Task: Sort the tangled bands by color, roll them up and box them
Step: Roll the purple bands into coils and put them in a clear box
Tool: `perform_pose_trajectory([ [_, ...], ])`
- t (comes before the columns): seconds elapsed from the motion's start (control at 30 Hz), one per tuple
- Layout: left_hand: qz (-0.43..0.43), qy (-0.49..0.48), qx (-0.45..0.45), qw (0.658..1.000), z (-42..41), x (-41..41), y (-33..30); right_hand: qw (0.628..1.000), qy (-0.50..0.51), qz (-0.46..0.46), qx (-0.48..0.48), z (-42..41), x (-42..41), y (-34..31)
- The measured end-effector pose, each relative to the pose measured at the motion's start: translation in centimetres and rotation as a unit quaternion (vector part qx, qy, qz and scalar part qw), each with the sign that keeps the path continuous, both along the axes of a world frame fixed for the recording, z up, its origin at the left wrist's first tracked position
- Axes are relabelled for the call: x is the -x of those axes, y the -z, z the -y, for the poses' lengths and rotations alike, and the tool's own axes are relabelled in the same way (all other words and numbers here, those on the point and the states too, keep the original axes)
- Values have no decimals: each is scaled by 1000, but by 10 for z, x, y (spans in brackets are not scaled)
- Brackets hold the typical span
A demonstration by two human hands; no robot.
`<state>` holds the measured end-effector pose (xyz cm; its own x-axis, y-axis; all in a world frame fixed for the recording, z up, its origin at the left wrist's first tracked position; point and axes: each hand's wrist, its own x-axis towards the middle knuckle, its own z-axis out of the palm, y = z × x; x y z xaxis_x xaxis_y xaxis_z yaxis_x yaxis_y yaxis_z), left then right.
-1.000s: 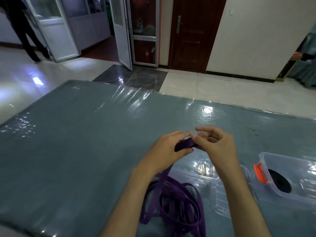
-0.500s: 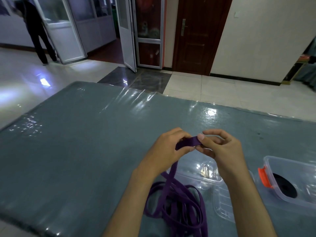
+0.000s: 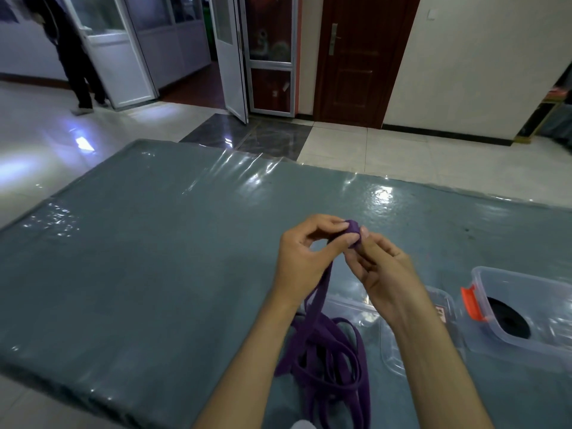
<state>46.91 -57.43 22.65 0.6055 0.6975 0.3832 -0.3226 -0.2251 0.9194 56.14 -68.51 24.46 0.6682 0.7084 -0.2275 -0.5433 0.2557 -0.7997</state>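
**Both hands pinching a small purple roll above the table**

- left hand (image 3: 305, 255): thumb and fingertips curled, clamped on the purple band (image 3: 322, 351) at its rolled end, held up off the table
- right hand (image 3: 382, 270): fingers curled in, thumb tip pressed against the same small roll from its 3 o'clock side; both hands touch at the roll
- roll (image 3: 353, 232) sits between the two thumbs, only a few turns thick by the look of it
- rest of the band hangs straight down from the left hand's palm side, then spreads into a loose tangle of loops on the table at 6 o'clock from the hands, partly under both forearms
- table (image 3: 139, 258): grey-green top under a shiny clear plastic sheet
- clear plastic box (image 3: 526, 320) with orange latch (image 3: 472, 303) at 4 o'clock from the hands, open; a rolled black band (image 3: 507, 318) lies inside it
- clear lid (image 3: 445, 308) lies flat on the table between the purple tangle and the box, mostly behind the right forearm
- background at 11 o'clock: a person in dark clothes (image 3: 74, 51) standing by a white glass door; dark wooden door (image 3: 356, 60) at 12 o'clock
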Motion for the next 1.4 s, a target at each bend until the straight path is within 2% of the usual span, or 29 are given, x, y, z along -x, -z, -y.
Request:
perform_pose_trajectory([
  [0.13, -20, 52, -24, 998, 3, -1, -2, 999, 8, -33, -17, 2, -1, 0],
  [0.2, -24, 49, -27, 998, 1, 0, -1, 1000, 8, -15, 6, 3, -1, 0],
  [0.3, -50, 34, -52, 997, -5, 2, 2, 992, 6, 91, 92, 4, -3, 3],
  [0.37, -63, 38, -48, 996, -7, 5, 2, 980, 15, 163, 117, 4, -6, 4],
  [0.53, -71, 39, -50, 995, -8, 3, -3, 970, 37, 238, 28, 3, -4, -4],
  [0.63, -62, 47, -61, 995, -7, 1, -4, 953, 60, 296, 19, 3, -5, -7],
  [0.87, -73, 91, -70, 991, -17, 2, -12, 965, 79, 251, -22, -3, 3, -3],
  [1.0, -17, 16, 25, 999, -18, 6, -24, 972, 59, 227, -30, -11, 8, -8],
  [1.1, 37, -38, 38, 998, -16, 5, -25, 963, 38, 266, -2, -15, 8, -9],
  [1.2, 40, -65, 39, 996, -13, 2, -17, 958, 71, 278, 10, -17, 9, -6],
  [1.3, 25, -34, 35, 998, -14, 1, -12, 952, 115, 284, -1, -16, 7, -7],
  [1.4, 19, 2, 18, 1000, -16, 1, -12, 954, 111, 279, -7, -15, 6, -8],
])
